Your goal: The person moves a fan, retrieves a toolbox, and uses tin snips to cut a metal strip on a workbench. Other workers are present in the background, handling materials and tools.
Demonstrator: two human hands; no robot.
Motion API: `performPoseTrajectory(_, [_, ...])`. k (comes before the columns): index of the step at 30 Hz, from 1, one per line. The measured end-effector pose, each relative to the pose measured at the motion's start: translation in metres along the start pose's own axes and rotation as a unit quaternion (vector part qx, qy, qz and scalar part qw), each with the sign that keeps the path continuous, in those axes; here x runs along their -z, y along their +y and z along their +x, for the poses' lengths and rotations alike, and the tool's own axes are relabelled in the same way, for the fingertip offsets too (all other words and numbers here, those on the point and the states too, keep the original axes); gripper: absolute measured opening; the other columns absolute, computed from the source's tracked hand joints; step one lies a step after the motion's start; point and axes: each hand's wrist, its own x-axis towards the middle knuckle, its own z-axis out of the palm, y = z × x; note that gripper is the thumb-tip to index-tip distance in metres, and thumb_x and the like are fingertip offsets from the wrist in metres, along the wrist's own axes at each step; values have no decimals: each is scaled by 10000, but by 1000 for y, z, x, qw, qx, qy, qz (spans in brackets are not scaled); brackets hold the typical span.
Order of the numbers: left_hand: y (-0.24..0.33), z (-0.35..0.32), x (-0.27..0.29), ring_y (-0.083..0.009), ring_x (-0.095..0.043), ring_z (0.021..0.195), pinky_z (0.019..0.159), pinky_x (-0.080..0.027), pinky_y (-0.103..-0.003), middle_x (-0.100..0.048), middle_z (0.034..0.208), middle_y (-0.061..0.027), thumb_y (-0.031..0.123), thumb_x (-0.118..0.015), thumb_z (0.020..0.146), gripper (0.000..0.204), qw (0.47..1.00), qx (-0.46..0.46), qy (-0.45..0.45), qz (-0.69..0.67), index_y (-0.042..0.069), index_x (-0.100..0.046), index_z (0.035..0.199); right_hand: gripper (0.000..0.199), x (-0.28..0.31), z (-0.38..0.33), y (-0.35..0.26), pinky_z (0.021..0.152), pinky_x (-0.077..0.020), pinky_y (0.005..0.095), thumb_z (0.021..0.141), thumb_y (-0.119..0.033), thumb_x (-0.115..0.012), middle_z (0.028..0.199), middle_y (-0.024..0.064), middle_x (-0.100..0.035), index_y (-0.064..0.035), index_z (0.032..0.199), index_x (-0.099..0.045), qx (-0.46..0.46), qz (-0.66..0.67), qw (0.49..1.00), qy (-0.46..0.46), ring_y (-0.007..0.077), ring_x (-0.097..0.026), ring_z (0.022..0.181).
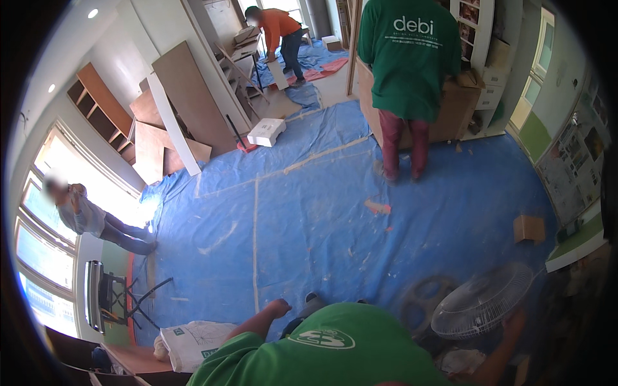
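A pedestal fan (pixel 483 301) with a round wire guard leans at the lower right, its round grey base (pixel 427 302) smeared as if in motion. My right hand (pixel 514 321) is at the edge of the guard and appears to grip it, though the fingers are dim and partly hidden. In front of my green shirt, my left hand (pixel 279 308) is loosely curled with nothing visible in it. Below and left of that arm lies a white printed sack (pixel 192 342).
Blue sheeting (pixel 309 225) with taped seams covers the floor. A cardboard box (pixel 529 229) stands at the right. A black folding stand (pixel 122 299) is at the left. A co-worker in green (pixel 412 58) faces a cabinet; two others stand farther off. Boards (pixel 193 96) lean against the wall.
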Motion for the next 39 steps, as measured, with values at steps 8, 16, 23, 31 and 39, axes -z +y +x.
performPoseTrajectory(8, [38,41,6,-377,-673,1008,897,-541,-425,-684,1003,-138,295,-509,1016,329,981,-164,72,79,57,-702,897,388,25,32,-30,912,-523,444,1047,-339,-525,1054,149,-630,-44,1277,-631,137,-308,941,-27,285,-643,986])
performPoseTrajectory(16, [207,0,117,-289,-625,1156,1046,-449,-402,-677,1253,-139,552,-461,1050,562,961,-122,-99,-227,72,-733,1157,389,-37,-12,-110,1025,-482,402,1063,-265,-570,1290,178,-629,-4,1349,-600,526,-247,805,120,317,-612,1183])
performPoseTrajectory(23, [240,-55,187,-283,-525,1318,1144,-366,-410,-598,1402,-135,441,-557,998,554,847,-260,-241,-395,67,-609,1403,496,-184,-154,-110,899,-496,318,1036,-366,-623,1116,49,-621,-29,1394,-560,413,-187,872,-186,149,-582,1007])
performPoseTrajectory(31, [161,-77,205,-259,-568,1299,1120,-410,-402,-614,1425,-131,248,-635,963,461,771,-272,-211,-535,62,-634,1385,648,-330,-427,-62,1056,-468,402,1043,-563,-498,1326,166,-663,7,1302,-664,137,-277,648,-695,277,-601,1251])
performPoseTrajectory(39, [-26,-112,100,-369,-641,1173,1004,-494,-456,-695,1252,-176,462,-626,927,502,964,29,52,-260,106,-684,1277,636,-414,-573,-81,1127,-410,530,1075,-506,-423,1352,293,-621,49,1238,-688,122,-62,298,-945,419,-552,1337])
